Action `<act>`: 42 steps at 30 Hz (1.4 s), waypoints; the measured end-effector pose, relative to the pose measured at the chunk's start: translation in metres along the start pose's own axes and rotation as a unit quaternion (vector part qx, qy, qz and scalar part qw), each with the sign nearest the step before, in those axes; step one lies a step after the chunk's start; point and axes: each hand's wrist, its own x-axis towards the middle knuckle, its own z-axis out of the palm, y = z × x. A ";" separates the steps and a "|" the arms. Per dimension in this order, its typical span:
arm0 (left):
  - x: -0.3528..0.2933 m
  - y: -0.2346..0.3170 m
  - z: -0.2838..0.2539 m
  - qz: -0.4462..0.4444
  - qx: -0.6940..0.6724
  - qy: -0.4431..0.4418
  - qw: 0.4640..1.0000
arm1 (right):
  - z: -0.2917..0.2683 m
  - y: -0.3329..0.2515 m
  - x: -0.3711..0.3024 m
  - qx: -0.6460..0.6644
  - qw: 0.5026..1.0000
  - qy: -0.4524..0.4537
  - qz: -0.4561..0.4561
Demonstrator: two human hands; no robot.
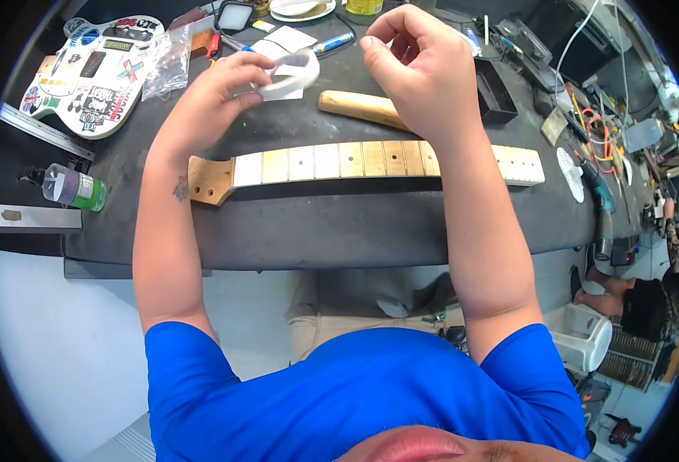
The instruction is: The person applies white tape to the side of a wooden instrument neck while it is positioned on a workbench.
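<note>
Near the back middle of the bench, my left hand [220, 96] grips a roll of whitish tape [306, 75] by its left side, between fingers and thumb. My right hand [429, 69] is raised to the right of the roll, fingers curled in toward the thumb; whatever they pinch, if anything, is too small to make out. Below both hands a guitar neck [301, 163] lies flat across the bench, headstock to the left. Several spaces between its frets look white, others yellowish wood. My right forearm hides part of its right half. A wooden handle-like piece [358, 106] lies behind the neck, partly behind my right hand.
A stickered white guitar body [97, 73] and a clear plastic bag [167, 65] lie at the back left. A spray bottle [73, 187] lies at the left edge. To the right are a black tray [496, 96], cables and tools [601, 185]. Another person [636, 304] is at far right.
</note>
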 end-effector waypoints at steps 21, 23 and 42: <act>0.002 0.037 0.009 0.064 -0.135 0.027 0.988 | 0.011 0.005 -0.004 0.157 0.982 -0.065 0.077; 0.002 0.039 0.010 0.072 -0.107 0.032 0.991 | 0.011 0.006 -0.004 0.164 0.982 -0.063 0.069; -0.004 0.033 0.013 0.027 -0.173 0.061 0.983 | 0.014 0.013 -0.001 0.203 0.972 -0.072 0.095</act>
